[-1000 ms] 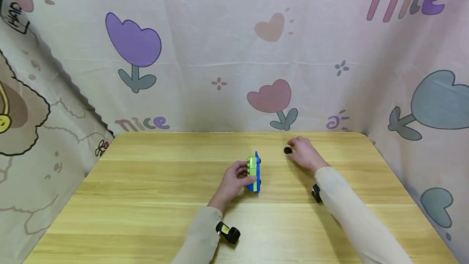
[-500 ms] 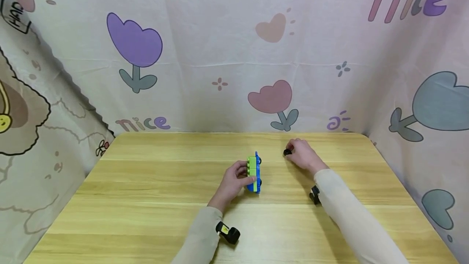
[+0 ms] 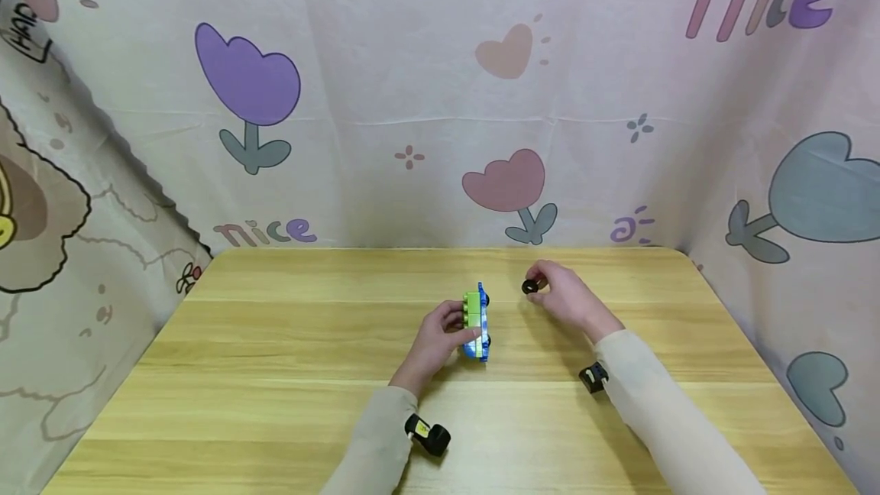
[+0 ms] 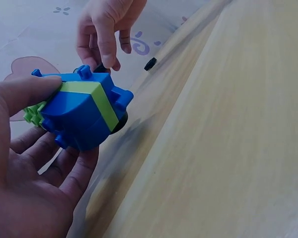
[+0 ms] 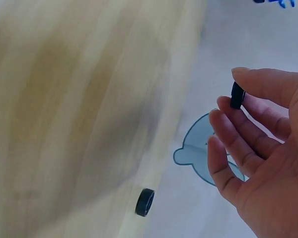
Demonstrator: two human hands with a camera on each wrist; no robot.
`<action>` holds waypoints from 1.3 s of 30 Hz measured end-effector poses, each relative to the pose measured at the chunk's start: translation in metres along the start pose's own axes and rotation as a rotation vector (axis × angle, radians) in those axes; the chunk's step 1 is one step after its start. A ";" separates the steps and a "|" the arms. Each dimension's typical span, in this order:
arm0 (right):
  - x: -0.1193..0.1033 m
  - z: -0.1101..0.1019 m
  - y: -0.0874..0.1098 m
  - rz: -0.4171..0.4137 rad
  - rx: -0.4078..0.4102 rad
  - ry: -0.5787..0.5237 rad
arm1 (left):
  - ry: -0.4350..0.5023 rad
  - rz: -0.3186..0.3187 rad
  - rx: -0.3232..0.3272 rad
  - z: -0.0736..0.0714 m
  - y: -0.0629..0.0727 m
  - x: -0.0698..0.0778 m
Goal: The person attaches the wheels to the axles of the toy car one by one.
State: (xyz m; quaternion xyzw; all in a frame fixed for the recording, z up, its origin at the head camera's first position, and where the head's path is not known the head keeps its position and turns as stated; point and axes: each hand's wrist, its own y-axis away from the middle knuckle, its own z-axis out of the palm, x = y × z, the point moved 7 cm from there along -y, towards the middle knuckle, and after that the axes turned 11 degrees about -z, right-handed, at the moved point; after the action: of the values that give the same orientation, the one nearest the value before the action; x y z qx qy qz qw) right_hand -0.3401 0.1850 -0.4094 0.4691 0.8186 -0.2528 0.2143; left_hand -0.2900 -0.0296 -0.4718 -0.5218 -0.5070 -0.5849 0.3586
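Observation:
My left hand (image 3: 433,342) grips a blue and lime-green toy car (image 3: 474,327), thumb on one side and fingers below. The car is turned on its side, its green studs facing left and its wheeled underside facing right in the head view. In the left wrist view the car's blue end (image 4: 77,121) faces the camera, and a black wheel (image 4: 120,123) shows at its underside. To the right and farther back, my right hand (image 3: 567,298) pinches a loose black toy wheel (image 3: 529,286) between thumb and fingertips; the right wrist view shows this wheel (image 5: 237,95) edge-on.
Another black wheel (image 5: 144,202) stands on the wooden table (image 3: 275,342) near its edge; the right hand hides it in the head view. A patterned cloth (image 3: 385,98) hangs behind the table and along both sides.
My right hand has closed its fingertips on the black wheel and brought it slightly left, toward the car. The left hand keeps its hold, with the car almost in the same place.

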 end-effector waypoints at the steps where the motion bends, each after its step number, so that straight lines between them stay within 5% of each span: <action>1: -0.002 0.000 0.001 -0.004 0.002 0.001 | 0.002 0.000 0.001 0.000 0.000 0.000; 12: -0.015 0.002 0.010 -0.058 0.028 0.002 | 0.015 -0.016 -0.005 0.000 -0.001 0.001; 20: -0.035 0.001 0.015 -0.100 0.031 -0.018 | -0.007 0.005 -0.015 0.003 0.020 0.028; 27: -0.054 0.002 0.018 -0.184 0.058 -0.009 | -0.002 0.009 -0.007 0.002 -0.005 -0.001; 39: -0.077 0.013 0.019 -0.269 0.105 0.052 | -0.008 0.045 -0.022 0.005 -0.003 0.005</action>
State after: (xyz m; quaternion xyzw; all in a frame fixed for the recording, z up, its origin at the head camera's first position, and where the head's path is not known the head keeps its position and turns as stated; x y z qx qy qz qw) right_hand -0.2864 0.1349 -0.3781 0.3719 0.8651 -0.3094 0.1324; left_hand -0.2929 -0.0230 -0.4681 -0.5393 -0.4899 -0.5803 0.3638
